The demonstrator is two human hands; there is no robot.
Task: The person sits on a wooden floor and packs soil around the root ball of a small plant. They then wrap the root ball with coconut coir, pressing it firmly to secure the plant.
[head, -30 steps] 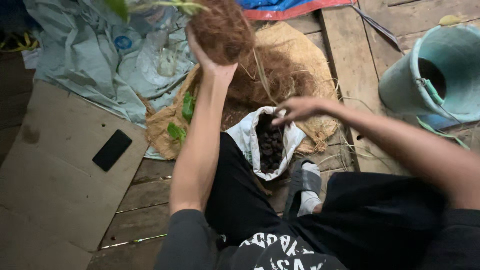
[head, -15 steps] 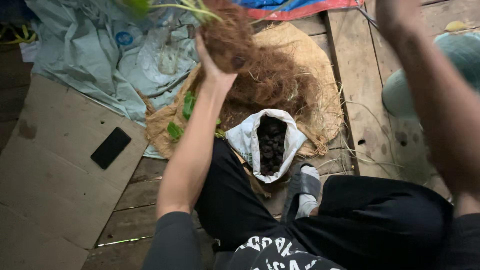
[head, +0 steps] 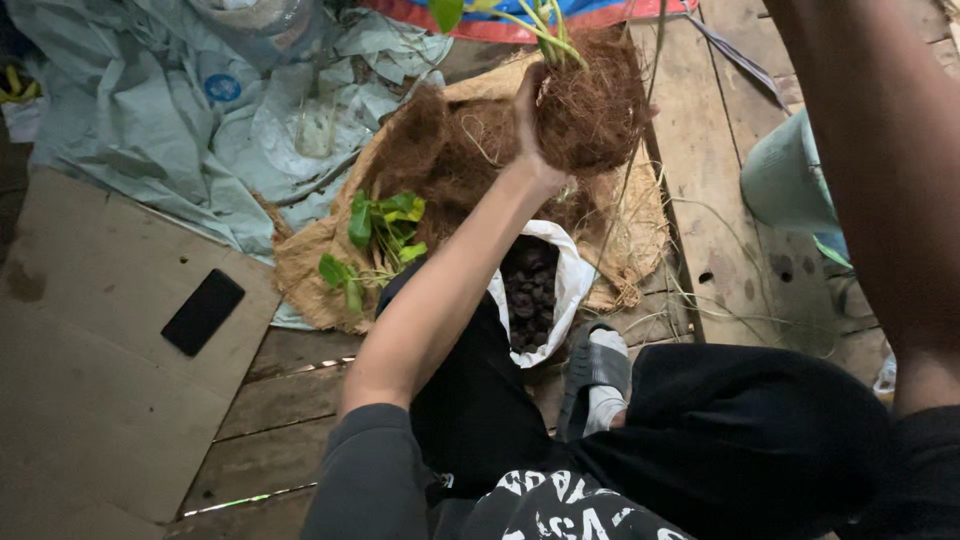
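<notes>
Head camera looks steeply down (close) over the lap.

I see the bare left forearm reaching up and forward from a dark grey sleeve, elbow bent low; the left hand (head: 532, 130) is raised, fingers curled in a closed grasp; the right arm rises steeply along the frame's right edge, its hand out of view above.

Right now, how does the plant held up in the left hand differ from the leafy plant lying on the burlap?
The held plant is upright, its roots wrapped in a brown fibre ball gripped by the left hand; the loose plant lies flat on the burlap, untouched, without a ball. Both have green leaves.
</notes>
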